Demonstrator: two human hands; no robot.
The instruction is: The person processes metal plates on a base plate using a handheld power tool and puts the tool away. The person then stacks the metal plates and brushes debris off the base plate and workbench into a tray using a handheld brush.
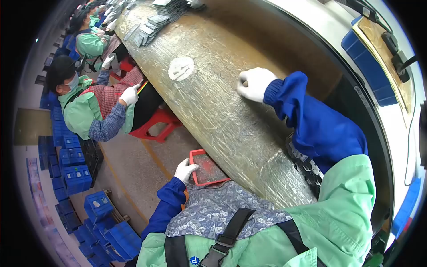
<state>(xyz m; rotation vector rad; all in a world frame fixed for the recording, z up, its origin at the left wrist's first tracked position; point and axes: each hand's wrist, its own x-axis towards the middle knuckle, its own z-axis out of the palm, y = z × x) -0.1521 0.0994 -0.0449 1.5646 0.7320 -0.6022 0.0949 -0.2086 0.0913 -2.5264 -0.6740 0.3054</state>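
My left hand, in a white glove, grips the left edge of a shallow red tray. Small grey bits lie inside the tray, which sits at my lap against the table's near edge. My right hand, also white-gloved, is over the film-covered table with its thumb and forefinger curled together. Whatever may be between those fingertips is too small to make out. A round white disc lies on the film to the left of my right hand.
Flat grey parts are piled at the table's far end. Co-workers sit along the left side, one on a red stool. Blue bins stand on the floor at left. Dark metal parts lie beneath my right arm.
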